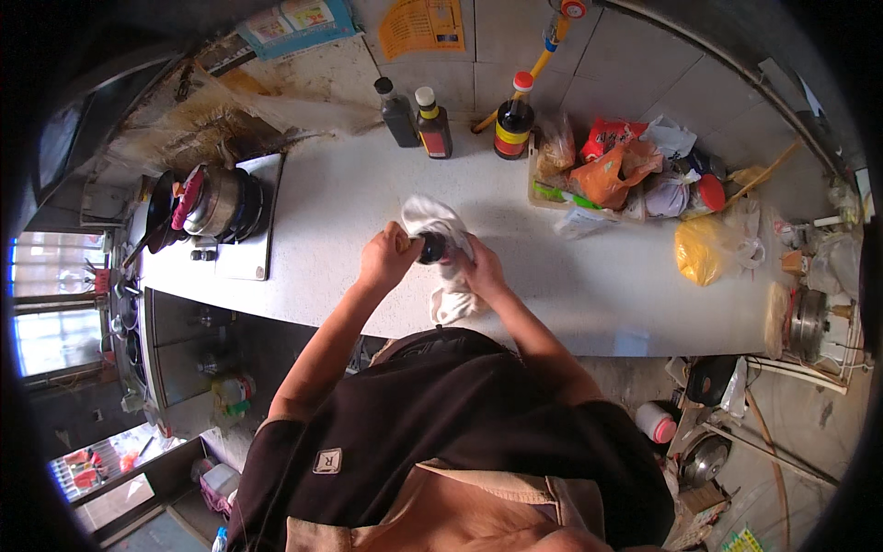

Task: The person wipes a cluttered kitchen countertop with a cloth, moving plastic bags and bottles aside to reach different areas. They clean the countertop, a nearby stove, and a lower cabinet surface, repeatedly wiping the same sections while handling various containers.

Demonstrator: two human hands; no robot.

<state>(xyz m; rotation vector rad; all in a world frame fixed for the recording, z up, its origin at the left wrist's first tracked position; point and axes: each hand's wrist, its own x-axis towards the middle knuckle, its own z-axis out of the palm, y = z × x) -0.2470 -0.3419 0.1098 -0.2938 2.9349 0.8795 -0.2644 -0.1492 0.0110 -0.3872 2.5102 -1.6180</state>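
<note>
Over the counter (331,207) in front of my body, both hands meet at a small dark item (432,248), likely a bottle seen end-on. The fingers of my left hand (388,257) are curled closed against its left side; what lies inside them is mostly hidden. My right hand (484,269) grips a white cloth (438,214) wrapped about the item's right side. One end of this cloth hangs down toward the counter's front edge. Behind the hands stand a black-capped dark bottle (398,117), a white-capped bottle (433,127) and a red-capped sauce bottle (514,124).
At left, a metal pot (215,200) and a dark wok (162,207) sit on a gas stove (241,259). A tray (545,196) of bagged goods is at the back right, near a yellow bag (698,252). A yellow pipe (545,62) runs down the tiled wall.
</note>
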